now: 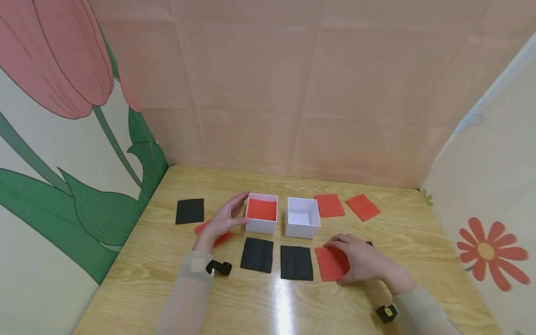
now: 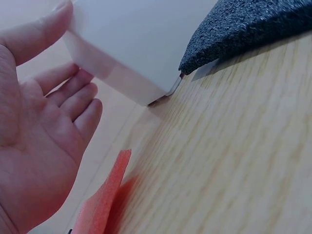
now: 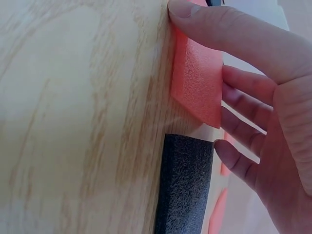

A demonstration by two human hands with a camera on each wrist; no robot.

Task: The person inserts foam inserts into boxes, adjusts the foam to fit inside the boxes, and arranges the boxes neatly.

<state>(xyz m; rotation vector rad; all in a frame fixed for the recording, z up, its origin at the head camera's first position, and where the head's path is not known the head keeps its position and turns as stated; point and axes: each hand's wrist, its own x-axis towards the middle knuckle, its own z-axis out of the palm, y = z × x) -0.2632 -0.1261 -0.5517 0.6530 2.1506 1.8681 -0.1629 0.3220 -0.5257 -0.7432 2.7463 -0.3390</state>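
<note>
My left hand [image 1: 226, 219] rests against the left side of a white box [image 1: 261, 227], thumb by its near corner and fingers by the far one. Inside that box lies a red foam square [image 1: 262, 210]. My right hand [image 1: 364, 259] holds another red foam square [image 1: 330, 266] by its near and far edges, thumb nearest me. In the right wrist view its little finger comes up to the edge of a black foam square [image 3: 185, 180], which the hand mostly hides in the head view. A red foam square [image 1: 223, 239] lies partly under my left wrist.
A second white box [image 1: 302, 230] stands right of the first, its floor showing. Behind it to the right lie two red squares [image 1: 330, 205]. Black squares [image 1: 257, 255] lie in front of the boxes, and one black square [image 1: 190, 211] at far left. Walls border the wooden table [image 1: 259, 307].
</note>
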